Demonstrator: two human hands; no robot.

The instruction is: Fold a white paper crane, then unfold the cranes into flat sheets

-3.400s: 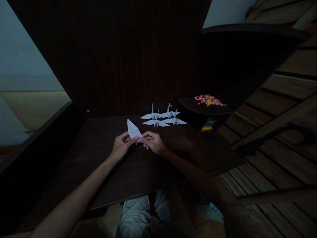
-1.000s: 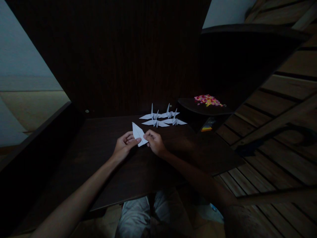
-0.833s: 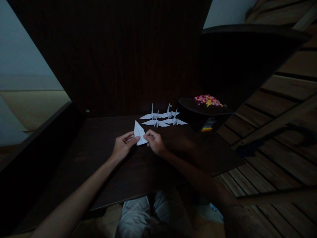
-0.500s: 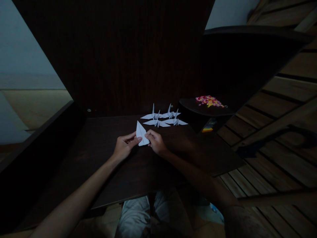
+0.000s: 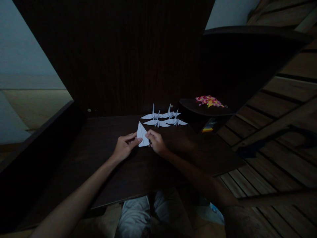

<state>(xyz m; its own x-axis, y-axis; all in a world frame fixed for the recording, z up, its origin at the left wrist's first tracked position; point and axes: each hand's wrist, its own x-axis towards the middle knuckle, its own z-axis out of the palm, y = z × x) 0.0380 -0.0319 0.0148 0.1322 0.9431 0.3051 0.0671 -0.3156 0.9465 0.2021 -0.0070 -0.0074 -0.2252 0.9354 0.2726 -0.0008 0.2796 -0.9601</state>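
Observation:
A folded piece of white paper (image 5: 142,134), pointed at the top and flat along the bottom, is held between my two hands above the dark desk. My left hand (image 5: 125,145) pinches its left edge, thumb on the front face. On the other side, my right hand (image 5: 156,142) grips the right edge with thumb and fingers. A crease runs down the paper's middle. Just beyond it stand several white origami cranes (image 5: 157,123), grouped close together with wings spread and necks up.
Small pink, red and yellow pieces (image 5: 210,101) lie heaped on a rounded dark shelf (image 5: 188,105) to the right. Beneath that shelf is a small item with a yellow-orange edge (image 5: 207,130). A raised side panel (image 5: 37,132) bounds the dark desk (image 5: 81,158) on the left.
The folded paper has tilted slightly, its tip shifting a little to the right. Both hands keep their hold, and the cranes stay in place.

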